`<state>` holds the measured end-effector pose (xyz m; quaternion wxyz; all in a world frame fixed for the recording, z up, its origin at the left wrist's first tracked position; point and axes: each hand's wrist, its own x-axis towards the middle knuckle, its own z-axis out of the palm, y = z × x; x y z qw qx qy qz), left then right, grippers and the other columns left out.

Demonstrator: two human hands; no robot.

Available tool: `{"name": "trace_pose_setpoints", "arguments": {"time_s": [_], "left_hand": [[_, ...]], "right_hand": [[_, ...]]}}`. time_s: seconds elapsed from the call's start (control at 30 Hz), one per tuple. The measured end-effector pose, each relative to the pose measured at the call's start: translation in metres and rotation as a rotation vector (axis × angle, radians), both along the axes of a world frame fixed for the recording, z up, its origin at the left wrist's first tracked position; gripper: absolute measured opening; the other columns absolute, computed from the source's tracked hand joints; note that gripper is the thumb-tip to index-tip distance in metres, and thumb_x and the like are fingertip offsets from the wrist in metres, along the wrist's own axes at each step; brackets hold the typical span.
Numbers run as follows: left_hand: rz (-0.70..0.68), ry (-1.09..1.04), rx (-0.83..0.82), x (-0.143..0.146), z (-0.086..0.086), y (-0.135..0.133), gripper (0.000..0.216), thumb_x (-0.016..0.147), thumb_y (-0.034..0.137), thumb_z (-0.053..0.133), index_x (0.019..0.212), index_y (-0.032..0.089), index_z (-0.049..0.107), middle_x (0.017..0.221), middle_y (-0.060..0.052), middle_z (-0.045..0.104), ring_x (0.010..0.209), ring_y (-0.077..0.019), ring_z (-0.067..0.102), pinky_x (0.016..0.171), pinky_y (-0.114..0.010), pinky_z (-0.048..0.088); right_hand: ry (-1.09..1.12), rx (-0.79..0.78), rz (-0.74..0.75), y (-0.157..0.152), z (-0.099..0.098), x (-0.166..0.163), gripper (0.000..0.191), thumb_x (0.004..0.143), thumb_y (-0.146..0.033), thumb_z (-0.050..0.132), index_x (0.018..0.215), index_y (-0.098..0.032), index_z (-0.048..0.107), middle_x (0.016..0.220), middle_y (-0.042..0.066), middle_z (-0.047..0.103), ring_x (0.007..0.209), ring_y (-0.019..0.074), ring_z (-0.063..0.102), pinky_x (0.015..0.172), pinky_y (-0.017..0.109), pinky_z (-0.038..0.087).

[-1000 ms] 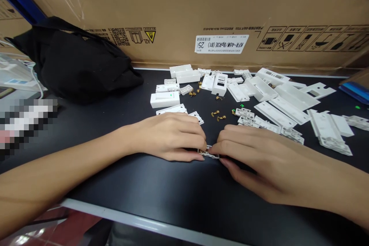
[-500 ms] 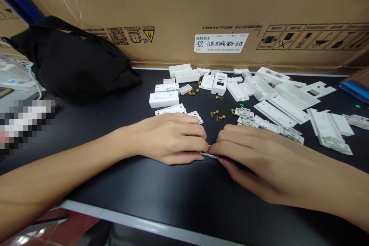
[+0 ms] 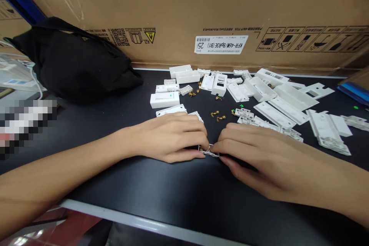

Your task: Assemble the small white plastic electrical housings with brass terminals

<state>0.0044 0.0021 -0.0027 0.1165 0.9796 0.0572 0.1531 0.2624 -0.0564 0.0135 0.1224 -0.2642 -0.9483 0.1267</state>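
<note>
My left hand (image 3: pixel 173 137) and my right hand (image 3: pixel 248 154) meet at the front of the black bench, both pinching a small white plastic switch part (image 3: pixel 209 153). A brass fitting shows on it near my left fingertips, and my fingers hide most of it. Just beyond my hands lie small brass contacts (image 3: pixel 218 116). Several white plastic housings and frames (image 3: pixel 273 114) are spread further back, and one white frame (image 3: pixel 171 110) sits just past my left hand.
A large cardboard carton (image 3: pixel 201 7) stands along the back of the black bench (image 3: pixel 184 188), with a black bag (image 3: pixel 75 61) against it at the left. Papers and a cable (image 3: pixel 17 77) lie at the far left, and a blue item (image 3: pixel 354 93) at the right edge.
My hands have drawn slightly closer around the small white part, and its brass fitting shows more. The scattered parts on the bench have not moved.
</note>
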Motion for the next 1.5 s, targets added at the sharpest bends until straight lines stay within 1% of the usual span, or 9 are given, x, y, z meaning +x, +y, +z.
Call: {"name": "trace_pose_setpoints", "arguments": {"time_s": [0.17,0.33,0.47,0.6,0.67,0.83,1.07,1.23,1.5], "left_hand": [[0.008,-0.021,0.084,-0.0024,-0.0021,0.0013,0.021,0.107,0.029,0.052,0.105,0.018,0.069,0.105,-0.011,0.072,0.09,-0.0185,0.064,0.082,-0.031,0.048],[0.017,-0.063,0.154,-0.0023,-0.0008,0.0005,0.019,0.105,0.027,0.055,0.099,0.019,0.07,0.104,-0.008,0.073,0.087,-0.0168,0.065,0.079,-0.031,0.047],[0.038,-0.081,0.167,-0.0017,-0.0005,-0.0011,0.019,0.104,0.024,0.056,0.096,0.022,0.073,0.102,-0.006,0.074,0.085,-0.0157,0.065,0.078,-0.029,0.049],[0.041,-0.089,0.183,-0.0018,-0.001,-0.0017,0.02,0.104,0.024,0.057,0.091,0.02,0.071,0.101,-0.007,0.074,0.086,-0.0162,0.066,0.079,-0.029,0.05],[0.04,-0.072,0.184,-0.0016,-0.0009,-0.0013,0.02,0.105,0.026,0.055,0.094,0.019,0.071,0.102,-0.008,0.074,0.088,-0.0166,0.067,0.081,-0.029,0.051],[0.041,-0.03,0.122,-0.0003,-0.0005,-0.0008,0.019,0.106,0.028,0.053,0.109,0.017,0.067,0.105,-0.01,0.074,0.095,-0.019,0.067,0.09,-0.031,0.052],[0.05,-0.057,0.047,-0.0004,-0.0021,0.0,0.019,0.106,0.029,0.054,0.106,0.015,0.067,0.1,-0.011,0.074,0.093,-0.0196,0.068,0.087,-0.032,0.054],[0.059,-0.075,0.0,-0.0005,-0.0026,0.0007,0.017,0.105,0.028,0.057,0.107,0.016,0.068,0.103,-0.011,0.076,0.097,-0.0193,0.07,0.091,-0.032,0.054],[0.04,-0.151,-0.102,-0.0014,-0.0083,0.0027,0.015,0.103,0.026,0.062,0.108,0.015,0.071,0.107,-0.011,0.076,0.098,-0.0187,0.069,0.089,-0.032,0.054]], "right_hand": [[0.01,-0.026,0.01,0.0011,0.0009,0.0009,0.023,0.099,-0.013,0.048,0.109,-0.017,0.068,0.085,0.005,0.06,0.076,0.0194,0.052,0.068,0.034,0.038],[0.006,-0.006,0.007,0.0009,0.0023,0.0018,0.022,0.099,-0.013,0.049,0.107,-0.017,0.069,0.085,0.005,0.061,0.076,0.0195,0.053,0.067,0.035,0.038],[0.002,0.009,-0.006,0.0006,0.0028,0.0017,0.021,0.101,-0.016,0.048,0.101,-0.018,0.069,0.085,0.005,0.062,0.076,0.0197,0.054,0.068,0.035,0.039],[-0.005,0.035,-0.002,0.0015,0.0009,0.0021,0.023,0.101,-0.016,0.048,0.105,-0.018,0.071,0.088,0.006,0.063,0.078,0.0202,0.055,0.069,0.035,0.039],[-0.013,0.052,-0.001,0.0021,-0.0006,0.0022,0.023,0.101,-0.016,0.049,0.107,-0.018,0.071,0.087,0.006,0.063,0.077,0.0207,0.055,0.069,0.035,0.039],[-0.016,0.066,-0.003,0.0026,-0.0029,0.0016,0.025,0.1,-0.016,0.048,0.112,-0.017,0.071,0.087,0.006,0.062,0.076,0.0206,0.055,0.067,0.035,0.039],[-0.017,0.047,-0.022,0.0016,-0.0028,0.0017,0.029,0.101,-0.016,0.047,0.119,-0.018,0.069,0.091,0.007,0.065,0.078,0.0206,0.057,0.069,0.035,0.04],[-0.004,0.043,-0.021,0.0013,-0.0017,0.0012,0.027,0.101,-0.016,0.047,0.114,-0.018,0.071,0.086,0.006,0.064,0.074,0.02,0.056,0.066,0.034,0.039],[-0.014,0.042,-0.037,0.0006,-0.0041,0.0003,0.025,0.101,-0.016,0.046,0.106,-0.017,0.071,0.086,0.005,0.06,0.074,0.0188,0.053,0.065,0.034,0.038]]}}
